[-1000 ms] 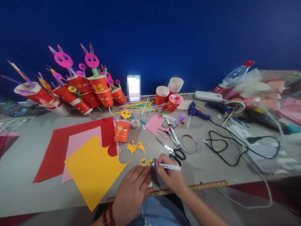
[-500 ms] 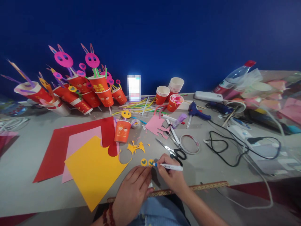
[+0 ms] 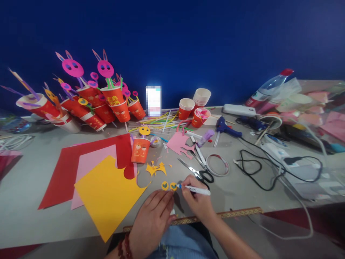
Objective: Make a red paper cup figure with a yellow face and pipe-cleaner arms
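Two small yellow paper circles lie side by side on the table, the left circle (image 3: 165, 186) and the right circle (image 3: 173, 186), each with a dark heart shape drawn on it. Between the fingers of my right hand (image 3: 198, 201) is a white marker (image 3: 198, 190), its blue tip at the right circle's edge. My left hand (image 3: 156, 212) lies flat on the table, fingers stretched forward, their tips just below the circles. Yellow paper scraps (image 3: 155, 168) lie beyond them. Left of my left hand is a large yellow sheet (image 3: 107, 194) with rounded cutouts along its edge.
Black-handled scissors (image 3: 206, 176), a tape roll (image 3: 217, 165) and pink cut paper (image 3: 179, 143) lie to the right. A red paper cup (image 3: 140, 150) stands ahead. Decorated cups (image 3: 115, 102) fill the back left. A blue glue gun (image 3: 225, 126) and black cable (image 3: 265, 187) are farther right.
My right hand has shifted very slightly to the right with the marker. The left hand and the yellow circles have stayed in place.
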Demonstrator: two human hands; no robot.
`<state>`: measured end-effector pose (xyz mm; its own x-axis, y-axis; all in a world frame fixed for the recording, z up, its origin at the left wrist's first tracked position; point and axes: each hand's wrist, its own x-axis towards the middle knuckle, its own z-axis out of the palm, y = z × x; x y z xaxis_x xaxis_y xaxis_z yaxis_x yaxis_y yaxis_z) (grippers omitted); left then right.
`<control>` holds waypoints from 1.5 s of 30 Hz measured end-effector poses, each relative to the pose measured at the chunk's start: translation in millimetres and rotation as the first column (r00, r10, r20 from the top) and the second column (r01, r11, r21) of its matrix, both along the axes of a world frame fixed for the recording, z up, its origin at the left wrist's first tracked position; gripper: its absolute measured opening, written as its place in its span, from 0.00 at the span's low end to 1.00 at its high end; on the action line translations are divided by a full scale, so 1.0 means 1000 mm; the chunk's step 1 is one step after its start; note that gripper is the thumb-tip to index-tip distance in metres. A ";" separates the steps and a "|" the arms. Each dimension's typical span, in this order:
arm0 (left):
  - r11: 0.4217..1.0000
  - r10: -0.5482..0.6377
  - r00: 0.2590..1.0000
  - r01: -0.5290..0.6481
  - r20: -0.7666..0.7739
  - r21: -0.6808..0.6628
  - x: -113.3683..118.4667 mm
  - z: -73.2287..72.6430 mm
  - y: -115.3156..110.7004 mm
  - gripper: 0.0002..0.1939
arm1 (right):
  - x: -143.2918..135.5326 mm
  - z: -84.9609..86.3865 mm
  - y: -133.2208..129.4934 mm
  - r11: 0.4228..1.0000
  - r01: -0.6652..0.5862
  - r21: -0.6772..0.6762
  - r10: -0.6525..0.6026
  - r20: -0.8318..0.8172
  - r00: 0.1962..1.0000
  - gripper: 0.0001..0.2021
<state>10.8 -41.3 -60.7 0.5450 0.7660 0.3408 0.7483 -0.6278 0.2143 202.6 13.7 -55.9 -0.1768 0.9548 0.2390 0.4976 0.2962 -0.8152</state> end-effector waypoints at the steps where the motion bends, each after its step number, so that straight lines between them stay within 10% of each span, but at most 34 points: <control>1: 1.000 0.000 1.000 0.000 0.000 0.001 0.000 0.000 0.000 0.19 | 0.000 0.000 0.000 1.000 -0.003 -0.001 0.003 0.000 1.000 0.09; 45: 1.000 -0.009 1.000 0.009 0.009 -0.027 0.000 0.001 -0.001 0.18 | -0.002 0.002 0.000 0.997 -0.046 -0.066 0.045 -0.022 0.999 0.08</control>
<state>10.6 -41.8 -60.0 0.5494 0.7699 0.3247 0.7406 -0.6286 0.2375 200.9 14.0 -54.2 -0.2161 0.9597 0.1796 0.4680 0.2632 -0.8436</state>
